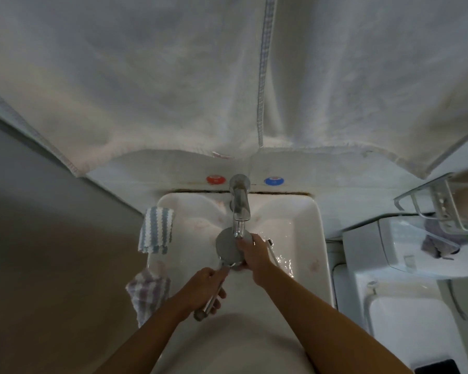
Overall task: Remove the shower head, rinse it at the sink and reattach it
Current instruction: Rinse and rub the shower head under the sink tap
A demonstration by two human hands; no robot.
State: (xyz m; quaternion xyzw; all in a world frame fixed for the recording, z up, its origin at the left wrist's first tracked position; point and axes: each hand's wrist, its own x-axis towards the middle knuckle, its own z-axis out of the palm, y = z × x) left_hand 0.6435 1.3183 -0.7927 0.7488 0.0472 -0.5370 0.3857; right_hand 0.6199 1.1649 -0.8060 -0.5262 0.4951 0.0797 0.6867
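we held the shower head (229, 245) over the sink (318, 238) under the tap (239, 209) — left hand (210, 288) wrapped round its handle, right hand (254, 252) fingers flat on its rim — judging it rigid, light and wet-slippery, best gripped by the handle.

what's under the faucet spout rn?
The shower head, round face up in the sink. Left hand grips its handle; right hand rests on its rim. The drain below is covered.
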